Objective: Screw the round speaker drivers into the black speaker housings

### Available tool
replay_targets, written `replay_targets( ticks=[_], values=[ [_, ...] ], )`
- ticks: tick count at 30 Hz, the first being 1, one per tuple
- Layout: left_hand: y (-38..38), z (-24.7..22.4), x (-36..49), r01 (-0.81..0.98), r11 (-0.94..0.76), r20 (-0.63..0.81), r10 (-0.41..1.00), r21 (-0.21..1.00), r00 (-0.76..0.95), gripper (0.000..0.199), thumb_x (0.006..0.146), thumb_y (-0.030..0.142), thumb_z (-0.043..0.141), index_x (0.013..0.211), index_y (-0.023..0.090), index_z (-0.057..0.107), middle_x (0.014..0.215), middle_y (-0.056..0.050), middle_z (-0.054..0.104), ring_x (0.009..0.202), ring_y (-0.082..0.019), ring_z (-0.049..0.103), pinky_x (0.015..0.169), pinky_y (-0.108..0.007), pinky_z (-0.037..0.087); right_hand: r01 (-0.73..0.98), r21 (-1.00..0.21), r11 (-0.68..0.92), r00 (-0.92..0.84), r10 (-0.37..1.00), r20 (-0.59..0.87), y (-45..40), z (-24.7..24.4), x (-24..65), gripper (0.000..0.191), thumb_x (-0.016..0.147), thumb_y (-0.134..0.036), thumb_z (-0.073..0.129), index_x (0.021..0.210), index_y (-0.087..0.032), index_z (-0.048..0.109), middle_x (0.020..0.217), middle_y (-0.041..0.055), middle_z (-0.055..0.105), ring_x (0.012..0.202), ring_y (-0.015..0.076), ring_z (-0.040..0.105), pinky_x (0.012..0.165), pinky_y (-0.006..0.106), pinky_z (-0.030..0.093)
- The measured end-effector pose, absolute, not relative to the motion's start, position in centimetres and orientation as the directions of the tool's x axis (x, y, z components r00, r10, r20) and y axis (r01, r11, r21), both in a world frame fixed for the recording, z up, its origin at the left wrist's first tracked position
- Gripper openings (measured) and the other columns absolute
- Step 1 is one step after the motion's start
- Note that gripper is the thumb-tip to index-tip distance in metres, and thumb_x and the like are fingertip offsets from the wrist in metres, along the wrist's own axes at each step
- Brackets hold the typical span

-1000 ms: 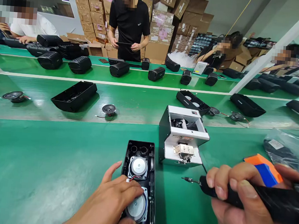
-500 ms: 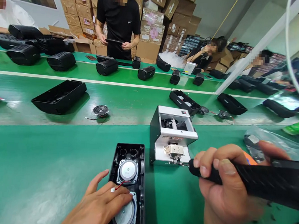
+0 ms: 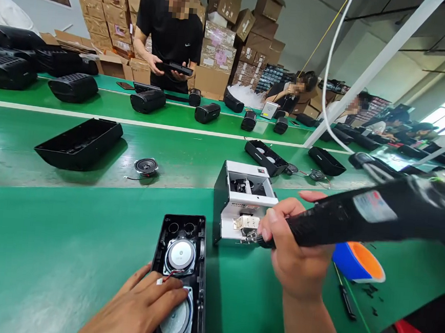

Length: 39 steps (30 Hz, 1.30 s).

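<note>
My right hand (image 3: 293, 244) is wrapped round a black electric screwdriver (image 3: 342, 217), whose tip reaches the front of a grey-and-white screw feeder (image 3: 238, 203). Whether a screw sits on the tip is too small to tell. My left hand (image 3: 146, 299) lies over the left side of an open black speaker housing (image 3: 200, 293). Its fingers are stretched out across the lower of two round speaker drivers (image 3: 175, 321). The upper driver (image 3: 180, 254) shows fully, with a red wire and white connector between the two.
Beyond the mat, an empty housing (image 3: 80, 145), a loose driver (image 3: 146, 166) and another housing with drivers (image 3: 265, 157) lie on the green bench. A blue-and-orange bowl (image 3: 359, 262) and a thin screwdriver (image 3: 346, 302) are at right. Across the line stands a person (image 3: 169, 39) holding a black part.
My right hand has moved left with the electric screwdriver, its tip now farther in at the feeder. The view has swung right, revealing the bowl. My left hand stays on the housing.
</note>
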<state>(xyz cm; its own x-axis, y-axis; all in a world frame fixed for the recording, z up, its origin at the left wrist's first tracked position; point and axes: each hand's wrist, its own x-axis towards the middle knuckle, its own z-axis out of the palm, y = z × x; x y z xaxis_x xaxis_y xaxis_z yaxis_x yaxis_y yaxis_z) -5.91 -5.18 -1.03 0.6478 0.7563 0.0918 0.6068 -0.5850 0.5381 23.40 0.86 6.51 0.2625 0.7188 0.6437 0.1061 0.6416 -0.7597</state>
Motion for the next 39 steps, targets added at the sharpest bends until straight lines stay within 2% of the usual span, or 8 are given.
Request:
replay_targets(
  ticks=[5,8,11,15,19,28,33,39],
  values=[
    [-5.7,-0.1,-5.5,0.630,-0.548,0.077,0.784,0.550,0.616,0.086,0.072,0.013,0.080,0.153,0.039,0.069,0.148,-0.003,0.080,0.135,-0.038,0.077,0.128,-0.053,0.056,-0.068,-0.888,0.456,0.245,0.870,0.428,-1.1,7.1,22.2,0.044,0.103,-0.021,0.085,0.140,-0.032,0.064,0.076,-0.0078,0.062,0.051,0.0122,0.056,0.051,0.023,0.055],
    [-6.1,1.6,-4.7,0.643,-0.484,0.068,0.826,0.593,0.559,0.080,0.070,0.010,0.075,0.147,0.033,0.072,0.145,-0.005,0.081,0.131,-0.037,0.079,0.122,-0.052,0.061,-0.192,-0.855,0.482,0.262,0.865,0.428,-3.0,8.2,21.0,0.051,0.102,-0.018,0.084,0.145,-0.039,0.065,0.070,-0.0094,0.060,0.046,0.0122,0.052,0.049,0.024,0.056],
    [-6.1,3.4,-3.8,0.661,-0.412,-0.029,0.836,0.627,0.549,0.068,0.071,0.005,0.071,0.135,0.029,0.077,0.139,-0.005,0.083,0.128,-0.035,0.079,0.119,-0.052,0.063,-0.238,-0.820,0.520,0.235,0.851,0.471,-4.6,9.0,19.9,0.052,0.103,-0.020,0.088,0.143,-0.043,0.066,0.069,-0.0096,0.059,0.043,0.0127,0.049,0.048,0.027,0.055],
    [-5.8,4.6,-3.2,0.663,-0.338,-0.140,0.818,0.668,0.558,0.053,0.075,0.003,0.074,0.123,0.026,0.077,0.137,-0.004,0.082,0.131,-0.033,0.076,0.124,-0.052,0.058,-0.275,-0.816,0.508,0.143,0.861,0.488,-5.2,8.4,18.4,0.050,0.111,-0.023,0.082,0.149,-0.045,0.060,0.077,-0.0081,0.061,0.048,0.0139,0.054,0.052,0.034,0.056],
    [-5.6,4.5,-3.1,0.660,-0.306,-0.190,0.800,0.686,0.569,0.049,0.078,0.003,0.074,0.122,0.025,0.076,0.133,-0.004,0.081,0.128,-0.032,0.075,0.122,-0.051,0.059,-0.277,-0.828,0.488,0.120,0.872,0.474,-4.3,6.5,16.8,0.051,0.113,-0.021,0.076,0.153,-0.045,0.055,0.079,-0.0083,0.061,0.055,0.0147,0.060,0.056,0.031,0.055],
    [-5.2,4.2,-3.4,0.607,-0.329,-0.123,0.804,0.723,0.582,0.067,0.076,-0.001,0.072,0.136,0.029,0.074,0.138,-0.002,0.080,0.132,-0.030,0.073,0.127,-0.053,0.054,-0.294,-0.857,0.423,0.050,0.902,0.428,-3.2,4.0,16.2,0.050,0.112,-0.016,0.073,0.153,-0.038,0.054,0.083,-0.0078,0.059,0.057,0.0139,0.058,0.055,0.028,0.054],
    [-5.7,3.9,-3.4,0.630,-0.342,-0.139,0.798,0.697,0.587,0.060,0.078,0.002,0.071,0.134,0.025,0.074,0.135,-0.004,0.080,0.128,-0.031,0.075,0.127,-0.056,0.054,-0.264,-0.869,0.418,0.029,0.904,0.426,-3.3,3.6,16.1,0.053,0.114,-0.016,0.071,0.157,-0.037,0.048,0.084,-0.0073,0.059,0.060,0.0151,0.057,0.058,0.030,0.054],
    [-6.0,3.5,-3.6,0.631,-0.358,-0.128,0.796,0.688,0.591,0.059,0.078,0.003,0.068,0.133,0.024,0.073,0.136,-0.007,0.079,0.132,-0.032,0.074,0.130,-0.060,0.051,-0.220,-0.883,0.414,-0.026,0.903,0.429,-3.5,2.7,16.6,0.046,0.115,-0.018,0.069,0.151,-0.038,0.050,0.087,-0.0056,0.057,0.063,0.0160,0.056,0.061,0.032,0.052]
  ],
)
